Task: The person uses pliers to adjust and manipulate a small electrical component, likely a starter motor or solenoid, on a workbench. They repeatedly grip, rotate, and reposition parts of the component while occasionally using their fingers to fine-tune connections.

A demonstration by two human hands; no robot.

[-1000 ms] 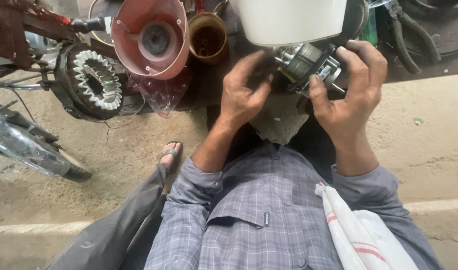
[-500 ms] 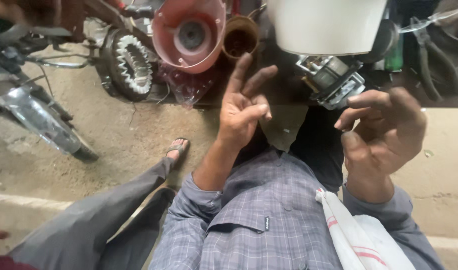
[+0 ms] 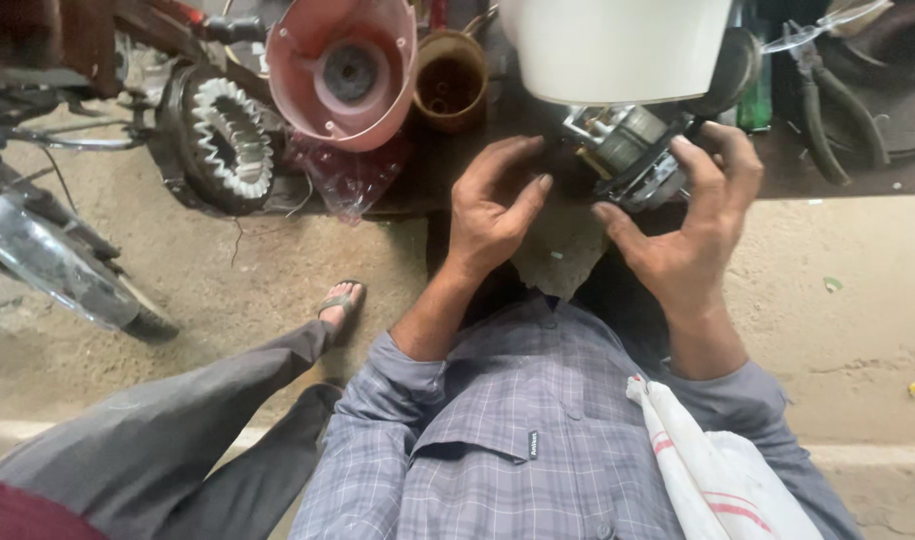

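Grey metal and copper windings mark the small electric motor (image 3: 626,150), which sits at the near edge of the dark workbench (image 3: 838,175), just below a white plastic housing (image 3: 618,45). The right hand (image 3: 693,235) cups the motor from the right side, fingers curled over its top and thumb pressed against its lower edge, so it grips the part. The left hand (image 3: 493,205) comes in from the other side with fingers loosely bent and close together, fingertips at the motor's left end; whether they pinch it or only touch it cannot be told. Left of the hands on the bench stand a pink funnel-shaped cover (image 3: 343,70) and a brown cup-like part (image 3: 450,88), and beside them a dark round stator (image 3: 223,150) with pale teeth. Long-handled pliers (image 3: 823,110) lie at the right of the bench. A white cloth with red stripes (image 3: 713,470) hangs over the person's right shoulder, above the checked grey shirt (image 3: 538,440). A sandalled foot (image 3: 340,305) rests on the sandy ground.
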